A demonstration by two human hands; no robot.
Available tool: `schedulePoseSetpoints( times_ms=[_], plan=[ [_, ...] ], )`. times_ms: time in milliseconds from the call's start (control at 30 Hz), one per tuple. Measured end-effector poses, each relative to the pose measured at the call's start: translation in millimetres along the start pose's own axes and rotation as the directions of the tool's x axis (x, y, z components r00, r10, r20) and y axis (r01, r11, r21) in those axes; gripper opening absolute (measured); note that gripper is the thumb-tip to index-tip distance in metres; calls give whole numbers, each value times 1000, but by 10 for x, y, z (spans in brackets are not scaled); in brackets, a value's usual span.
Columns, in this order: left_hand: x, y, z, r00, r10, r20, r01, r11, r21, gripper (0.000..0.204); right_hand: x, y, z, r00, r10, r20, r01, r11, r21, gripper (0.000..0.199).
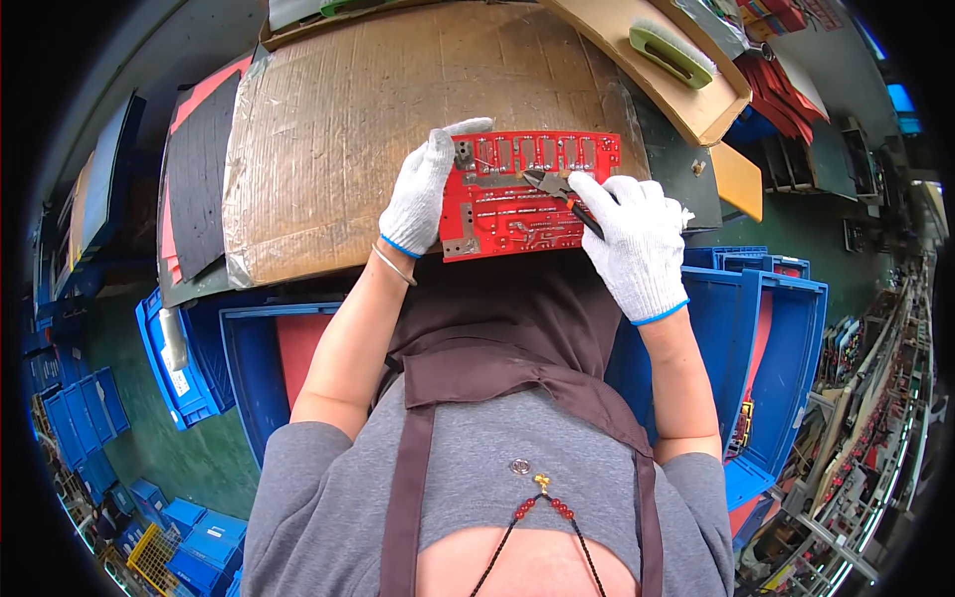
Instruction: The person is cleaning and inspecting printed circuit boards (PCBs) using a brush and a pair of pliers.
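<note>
Red rectangular circuit board, silver solder traces, metal tabs along top

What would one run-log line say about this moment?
left hand: holds red circuit board edge | right hand: grips cutters, tips on board | surface: cardboard sheet

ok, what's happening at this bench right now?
A person in white knit gloves is working on a red circuit board held over a cardboard-covered bench. The left hand grips the board's left edge. The right hand holds small cutters with their tips on the board's solder side. Blue plastic bins stand around the person, and a green brush lies at the back on a cardboard flap.
</note>
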State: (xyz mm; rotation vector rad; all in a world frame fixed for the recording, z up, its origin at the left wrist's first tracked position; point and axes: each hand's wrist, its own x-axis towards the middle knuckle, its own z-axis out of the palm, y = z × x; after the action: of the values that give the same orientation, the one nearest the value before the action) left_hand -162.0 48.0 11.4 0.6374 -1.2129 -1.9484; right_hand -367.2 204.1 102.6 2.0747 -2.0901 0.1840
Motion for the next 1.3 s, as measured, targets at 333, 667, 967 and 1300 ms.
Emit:
schedulePoseSetpoints(
  times_ms=[333, 667, 967, 1300],
  plan=[
    [-2, 14, -2, 1000, 9, 18, -9, 999, 44, 70, -45, 50, 114, 998, -9, -60, 11, 999, 45, 62],
    [-15, 20, 43, 999, -4, -32, 3, 1000, -23, 60, -101, 71, 131, 994, 28, -107, -22, 998, 55, 64],
    [-7, 22, 39, 1000, -11, -26, 11, 1000, -5, 60, -45, 25, 115, 998, 25, -59, -23, 999, 35, 62],
    [0, 5, 35, 1000, 8, -18, -8, 1000, -2, 60, -109, 63, 273, 990, -6, -138, 17, 997, 74, 66]
  ],
)
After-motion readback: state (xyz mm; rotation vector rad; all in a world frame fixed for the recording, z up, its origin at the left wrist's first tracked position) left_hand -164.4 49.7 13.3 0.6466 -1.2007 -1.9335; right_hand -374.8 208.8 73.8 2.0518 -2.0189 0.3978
